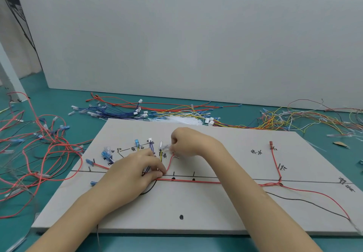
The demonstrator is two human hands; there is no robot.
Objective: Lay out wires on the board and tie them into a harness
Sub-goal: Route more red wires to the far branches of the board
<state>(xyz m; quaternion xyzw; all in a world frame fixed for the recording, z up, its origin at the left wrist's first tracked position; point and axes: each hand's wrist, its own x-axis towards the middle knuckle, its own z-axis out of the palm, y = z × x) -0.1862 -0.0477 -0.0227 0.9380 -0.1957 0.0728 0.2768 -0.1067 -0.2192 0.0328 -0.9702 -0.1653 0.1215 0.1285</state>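
Filling most of the teal table (59,98), the grey harness board (216,208) lies flat before a pale wall panel, loose wire heaps beyond and to the left. A red wire (188,181) runs left–right along the board's drawn line, then bends up toward its terminal. Left hand (135,171) pins the bend with curled fingertips; right hand (184,141), nearer the terminal, pinches that end — fingers curled tight.

The board (196,208) lies on the table (59,102), its far edge toward the wall (196,35). Behind the board sits a bundle of cable ties (184,121) amid loose wires (294,118); left of it sprawls another tangle (35,153). On the board, 2 hands (left hand (135,171), right hand (186,141)) rest over the laid wires (188,181), near its middle.
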